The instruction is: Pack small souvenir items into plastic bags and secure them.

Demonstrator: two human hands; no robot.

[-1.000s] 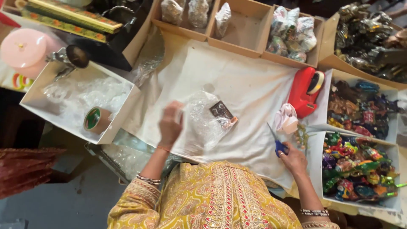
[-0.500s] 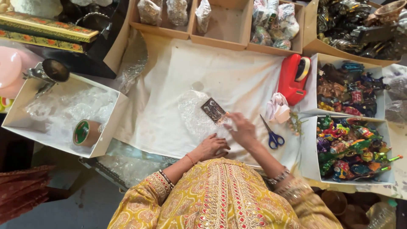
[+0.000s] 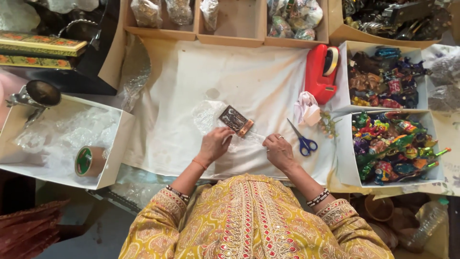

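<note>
Two hands at work on one table [image 3: 249,76] spread with a white cloth [image 3: 268,91]; risks listed largest to smallest. White boxes at right, one [image 3: 342,168] of bright foil-wrapped figures and one [image 3: 346,72] of darker ones, stand just beside the right forearm: a wide elbow swing could likely knock them. White box [image 3: 115,158] at left holds clear wrap and a tape roll [image 3: 88,160], well apart from the hands. Red tape dispenser [image 3: 318,72], near, untouched. Sheet of bubble wrap [image 3: 208,115], lying crumpled on the cloth; left hand [image 3: 214,144] rests curled on its near edge, fingers bent down on the plastic, and a slack hold would probably let the sheet spring open. Blue-handled scissors [image 3: 303,141], blades open, just beside the right hand [image 3: 279,152], whose fingers are curled, pinching the wrap's edge as far as can be told: a sideways reach risks a nick. Small dark framed plaque [image 3: 235,120], tilted atop the wrap, apart from both hands; a tug on the sheet could slide it off.
</note>
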